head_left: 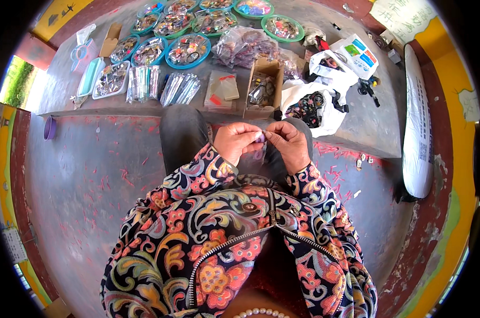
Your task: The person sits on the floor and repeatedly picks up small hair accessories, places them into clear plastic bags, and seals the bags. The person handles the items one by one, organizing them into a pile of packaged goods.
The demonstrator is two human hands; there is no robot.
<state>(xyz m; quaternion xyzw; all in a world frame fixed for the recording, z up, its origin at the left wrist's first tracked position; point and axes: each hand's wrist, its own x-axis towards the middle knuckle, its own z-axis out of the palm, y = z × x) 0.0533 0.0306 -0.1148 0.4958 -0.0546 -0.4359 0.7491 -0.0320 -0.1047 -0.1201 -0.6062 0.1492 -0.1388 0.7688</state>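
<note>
Over my lap, between my knees, my two hands meet at their fingertips. My left hand [236, 142] is closed, thumb and fingers pinching a small purple item [260, 138]. Its kind is too small to tell. My right hand [289, 146] is closed too, its thumb and forefinger pinched at the right end of the same item. Just below the fingers, more light purple, see-through material hangs down. Closest in front of the hands are a stack of flat clear packets [222, 91] with red marks and an open cardboard box [264, 87] holding small dark and shiny items.
Along the raised grey ledge stand blue bowls [188, 51] and green bowls [283, 28] of small mixed items, bundled clear packets [180, 89] and a white plastic bag [331, 114] of dark items. A purple cup [50, 127] sits left; a long white wrapped roll [418, 127] leans right.
</note>
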